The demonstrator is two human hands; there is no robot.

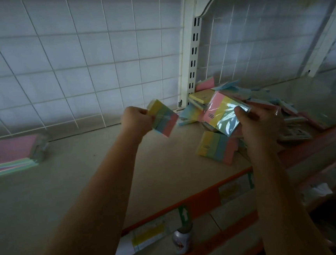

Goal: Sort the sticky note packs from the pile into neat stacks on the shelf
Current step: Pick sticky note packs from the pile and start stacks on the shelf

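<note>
Up at the shelf (166,164), both hands hold striped packs of sticky notes above the board. Left hand (136,121), raised over the shelf's middle toward the back wire grid (76,64), has its fingers curled round one pack (164,119), banded yellow, green, blue and pink; the pack is tilted, clear of the shelf and blurred. Right hand (258,123) is just at the near side of the pile (263,106), thumb on top and fingers beneath, pinching a second pack (221,112) whose clear wrapper glints; this pack leans up over the heap, pink band highest. That pile lies in a loose jumble on the right part of the shelf, from the slotted upright (194,58) at the back out toward the orange front edge (209,193). One more striped pack (215,148) lies flat at the pile's near left foot, close to the front edge. At the far left end of the shelf sits a squared stack (15,155), pink on top with pale green layers under it, well apart from the pile. Below the front edge a can (182,242) stands on the lower level.
</note>
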